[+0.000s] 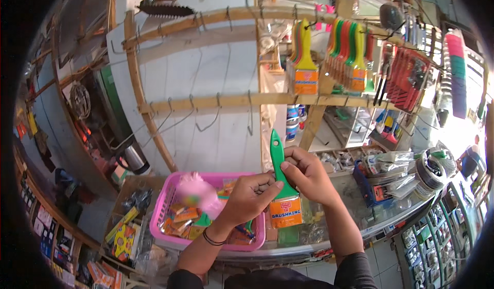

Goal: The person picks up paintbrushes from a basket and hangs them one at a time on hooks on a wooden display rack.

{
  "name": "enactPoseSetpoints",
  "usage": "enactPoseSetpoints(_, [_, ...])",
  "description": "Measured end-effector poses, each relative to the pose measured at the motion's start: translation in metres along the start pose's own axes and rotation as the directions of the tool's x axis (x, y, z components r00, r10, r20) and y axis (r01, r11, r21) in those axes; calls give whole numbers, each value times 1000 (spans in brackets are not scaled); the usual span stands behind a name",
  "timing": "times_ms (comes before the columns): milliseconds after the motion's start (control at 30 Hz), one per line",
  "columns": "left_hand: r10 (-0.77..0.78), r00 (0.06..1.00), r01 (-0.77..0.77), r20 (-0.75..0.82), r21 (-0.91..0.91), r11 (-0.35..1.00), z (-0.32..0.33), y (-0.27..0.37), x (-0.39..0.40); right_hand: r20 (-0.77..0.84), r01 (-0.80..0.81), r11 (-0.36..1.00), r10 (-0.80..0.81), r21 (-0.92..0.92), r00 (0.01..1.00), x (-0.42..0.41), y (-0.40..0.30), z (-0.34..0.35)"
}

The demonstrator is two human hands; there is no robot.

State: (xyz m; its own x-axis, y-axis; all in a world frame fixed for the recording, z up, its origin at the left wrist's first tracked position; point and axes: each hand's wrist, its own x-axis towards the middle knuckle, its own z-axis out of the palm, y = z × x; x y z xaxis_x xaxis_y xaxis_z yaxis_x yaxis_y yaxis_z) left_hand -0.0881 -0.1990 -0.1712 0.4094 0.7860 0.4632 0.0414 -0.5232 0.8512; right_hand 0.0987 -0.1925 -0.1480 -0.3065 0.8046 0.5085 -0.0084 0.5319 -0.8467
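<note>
A paintbrush with a green plastic handle [285,186] and an orange Brushking sleeve over its bristles is held before me, handle end up. My left hand [252,196] pinches the lower handle from the left. Higher up on the right side, my right hand [307,175] grips the same handle, its thumb across the front. Just left of the brush stands a pink plastic basket [156,219] holding several more packaged brushes and a crumpled pink plastic bag [198,192]. My left forearm hides part of the basket.
A wooden rack rail [231,100] with wire hooks crosses ahead. Paintbrushes [307,57] hang from the upper rail. A glass counter [339,212] lies below, with a blue tray [364,186] and wire coils [430,173] at right. A cardboard box [127,188] sits left of the basket.
</note>
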Motion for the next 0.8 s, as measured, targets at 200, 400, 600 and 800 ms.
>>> enactPoseSetpoints(200, [185,982,-187,38,83,979,4,61,63,-82,212,975,-217,-59,973,34,-65,-38])
enactPoseSetpoints(400, [325,946,-325,14,30,945,9,126,114,-172,298,937,-328,-181,929,75,-122,-70])
enactPoseSetpoints(600, [372,928,-364,-21,159,918,-4,150,162,-223,376,882,-442,-285,869,121,-141,-94])
enactPoseSetpoints(800, [282,960,-275,-9,178,945,-14,163,183,-235,289,924,-348,-252,908,134,-154,-98])
